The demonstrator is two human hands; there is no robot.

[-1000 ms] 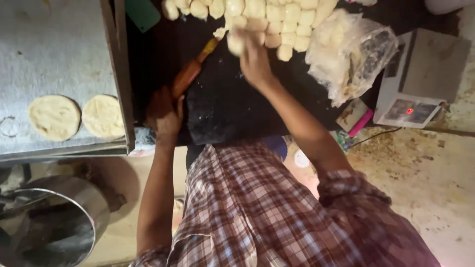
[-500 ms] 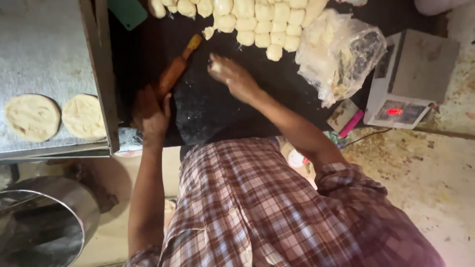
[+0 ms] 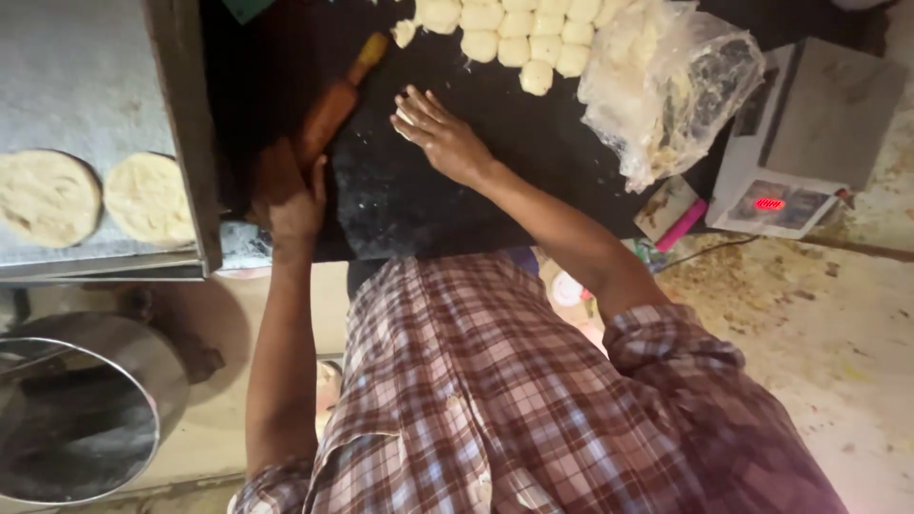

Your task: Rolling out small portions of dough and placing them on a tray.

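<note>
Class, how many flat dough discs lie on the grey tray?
2, side by side on the tray: one disc at the picture's left edge, the other disc beside it. More may lie outside the picture.

Rolling pin (image 3: 328,109) under left hand (image 3: 290,195): wood, smooth, reddish. Desk (image 3: 428,205) beneath right hand (image 3: 438,133): dark, matt, flour-dusted. Dough pieces (image 3: 514,38) beyond right hand: pale, soft, matt. Bag (image 3: 666,86) to its right: clear crinkled plastic, glossy. Tray (image 3: 76,86) left of left hand: dull grey metal.
</note>
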